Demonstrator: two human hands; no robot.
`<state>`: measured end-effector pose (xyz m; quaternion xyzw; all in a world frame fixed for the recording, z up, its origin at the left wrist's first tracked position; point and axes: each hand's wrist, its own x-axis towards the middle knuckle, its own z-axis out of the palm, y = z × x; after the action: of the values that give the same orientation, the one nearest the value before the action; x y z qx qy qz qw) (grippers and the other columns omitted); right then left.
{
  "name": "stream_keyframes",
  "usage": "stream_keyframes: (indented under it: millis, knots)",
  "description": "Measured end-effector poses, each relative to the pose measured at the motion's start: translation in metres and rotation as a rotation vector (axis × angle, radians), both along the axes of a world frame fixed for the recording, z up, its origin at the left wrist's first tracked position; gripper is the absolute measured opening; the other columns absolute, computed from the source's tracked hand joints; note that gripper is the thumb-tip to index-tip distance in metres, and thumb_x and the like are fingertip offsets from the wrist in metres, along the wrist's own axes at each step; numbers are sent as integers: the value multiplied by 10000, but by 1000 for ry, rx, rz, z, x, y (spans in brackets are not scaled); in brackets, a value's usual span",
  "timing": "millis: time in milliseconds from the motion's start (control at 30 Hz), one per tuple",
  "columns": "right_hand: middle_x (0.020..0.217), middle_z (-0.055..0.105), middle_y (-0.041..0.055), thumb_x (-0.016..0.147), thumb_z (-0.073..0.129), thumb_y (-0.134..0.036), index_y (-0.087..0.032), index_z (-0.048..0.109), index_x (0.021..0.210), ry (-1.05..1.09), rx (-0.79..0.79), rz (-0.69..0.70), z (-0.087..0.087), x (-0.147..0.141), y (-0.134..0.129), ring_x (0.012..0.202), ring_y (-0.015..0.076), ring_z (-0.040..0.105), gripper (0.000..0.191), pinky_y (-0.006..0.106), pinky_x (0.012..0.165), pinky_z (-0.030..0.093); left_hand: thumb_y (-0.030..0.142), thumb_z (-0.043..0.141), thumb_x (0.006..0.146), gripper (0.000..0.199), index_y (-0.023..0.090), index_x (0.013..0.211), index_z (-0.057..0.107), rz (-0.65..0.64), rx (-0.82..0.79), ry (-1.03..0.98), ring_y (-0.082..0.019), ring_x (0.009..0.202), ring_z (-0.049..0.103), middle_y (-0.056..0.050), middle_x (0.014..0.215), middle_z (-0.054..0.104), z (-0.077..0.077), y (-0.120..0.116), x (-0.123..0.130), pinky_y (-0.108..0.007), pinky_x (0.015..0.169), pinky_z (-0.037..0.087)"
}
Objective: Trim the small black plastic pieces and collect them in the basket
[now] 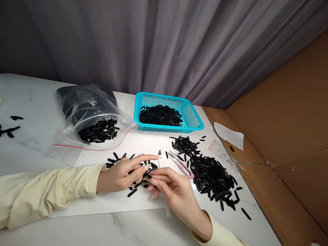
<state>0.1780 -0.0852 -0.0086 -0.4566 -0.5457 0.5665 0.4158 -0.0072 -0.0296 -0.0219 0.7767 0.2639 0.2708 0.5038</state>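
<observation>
Both hands meet over a white sheet scattered with small black elongated pieces. My right hand pinches one slim black piece between thumb and fingers. At the other end of that piece, my left hand closes its thumb and a finger, with the index finger stretched forward above. Part of the grip is hidden by the fingers. Just beyond my right hand lie pink-handled thread snips, blades pointing away to the left. A narrow whitish strip runs partly under the hands.
A large heap of black pieces spreads at the right, with a smaller pile behind it. At the back stands a turquoise basket holding more. An open zip bag spills pieces at left. A cardboard wall borders the right side.
</observation>
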Motion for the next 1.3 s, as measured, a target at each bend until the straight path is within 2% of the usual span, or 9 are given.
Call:
stream_keyframes:
  millis: [433, 667, 1033, 1100, 1167, 1233, 1300]
  knots:
    - [781, 718, 34, 798, 649, -246, -178, 634, 900, 92, -33, -16, -8, 0, 0, 696, 151, 678, 124, 228, 546, 587, 208, 339, 919, 414, 96, 1315, 387, -24, 51, -7, -73, 435, 321, 101, 492, 357, 0, -1, -1, -165, 455, 327]
    - [783, 720, 23, 792, 658, -245, -188, 636, 891, 102, -46, -27, -10, 0, 0, 694, 144, 679, 116, 217, 548, 583, 162, 354, 899, 410, 101, 1305, 355, -51, 37, -41, -77, 461, 318, 100, 504, 380, 3, -1, 0, -169, 469, 312]
    - [782, 715, 41, 797, 648, -299, -180, 624, 900, 64, -47, -11, -9, -3, 0, 699, 168, 683, 159, 247, 545, 583, 206, 361, 910, 416, 94, 1310, 368, -43, -18, -30, -76, 464, 327, 97, 509, 398, 2, -2, 1, -177, 488, 325]
    - [770, 715, 40, 821, 617, -304, -181, 634, 911, -41, 31, 2, -4, 2, 2, 671, 169, 685, 153, 254, 549, 580, 248, 357, 919, 421, 97, 1312, 371, -19, -72, -29, -78, 460, 335, 95, 509, 390, 2, -2, 2, -178, 476, 324]
    - [763, 719, 34, 839, 591, -280, -190, 650, 901, -265, 184, -24, 4, 13, 7, 633, 166, 683, 124, 261, 566, 567, 312, 357, 928, 442, 107, 1319, 370, 39, -145, -24, -78, 450, 336, 93, 514, 390, 4, -1, 3, -183, 460, 316]
    - [774, 725, 30, 846, 570, -243, -202, 660, 878, -556, 369, -123, 13, 32, 17, 622, 169, 680, 104, 274, 591, 546, 381, 356, 928, 480, 117, 1328, 366, 101, -238, -27, -76, 432, 324, 93, 517, 388, 6, 1, 5, -189, 443, 305]
    - [795, 725, 42, 860, 535, -234, -200, 654, 893, -786, 501, -280, 20, 50, 28, 629, 184, 674, 129, 301, 605, 535, 426, 353, 922, 511, 113, 1325, 371, 129, -318, -45, -76, 422, 327, 93, 515, 383, 8, 2, 7, -197, 440, 300]
